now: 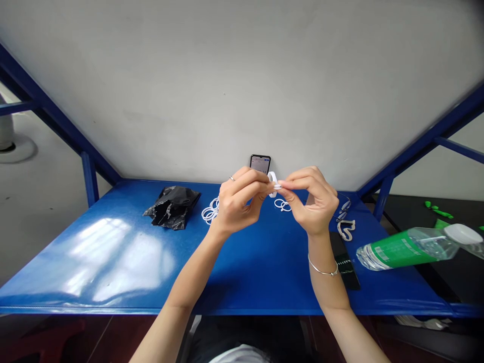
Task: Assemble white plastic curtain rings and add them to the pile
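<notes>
Both hands are raised above the blue table [113,252] and meet over its middle. My left hand [240,201], with a ring on one finger, and my right hand [312,201], with a thin bracelet at the wrist, pinch a small white ring [273,181] between their fingertips. A heap of white rings [209,210] lies on the table just left of my left hand. A few more white rings [283,204] lie between the two hands.
A crumpled black plastic bag [172,206] lies at the left. A phone [260,163] leans against the wall. A plastic water bottle with a green label [412,247], a white clip-like piece [346,229] and a flat black item [346,262] are at the right.
</notes>
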The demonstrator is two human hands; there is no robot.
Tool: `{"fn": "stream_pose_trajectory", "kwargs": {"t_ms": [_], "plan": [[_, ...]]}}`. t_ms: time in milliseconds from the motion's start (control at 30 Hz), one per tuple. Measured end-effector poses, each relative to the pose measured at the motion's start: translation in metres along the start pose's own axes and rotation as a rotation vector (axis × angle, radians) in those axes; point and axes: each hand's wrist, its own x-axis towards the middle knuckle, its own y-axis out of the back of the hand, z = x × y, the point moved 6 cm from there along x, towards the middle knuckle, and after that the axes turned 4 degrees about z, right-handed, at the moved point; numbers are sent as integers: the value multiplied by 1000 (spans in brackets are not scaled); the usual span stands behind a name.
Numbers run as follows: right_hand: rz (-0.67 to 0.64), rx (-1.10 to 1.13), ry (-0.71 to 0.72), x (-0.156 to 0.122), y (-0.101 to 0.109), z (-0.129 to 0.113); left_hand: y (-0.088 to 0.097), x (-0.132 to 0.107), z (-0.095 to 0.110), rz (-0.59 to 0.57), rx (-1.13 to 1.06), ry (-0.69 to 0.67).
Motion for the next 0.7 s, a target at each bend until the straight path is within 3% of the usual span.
{"fn": "stream_pose_trajectory", "kwargs": {"t_ms": [500,700], "plan": [[-56,19,-4,1,-3,0,3,1,-1,-27,5,40],[-44,4,-13,1,-2,0,1,3,1,-90,27,52]]}}
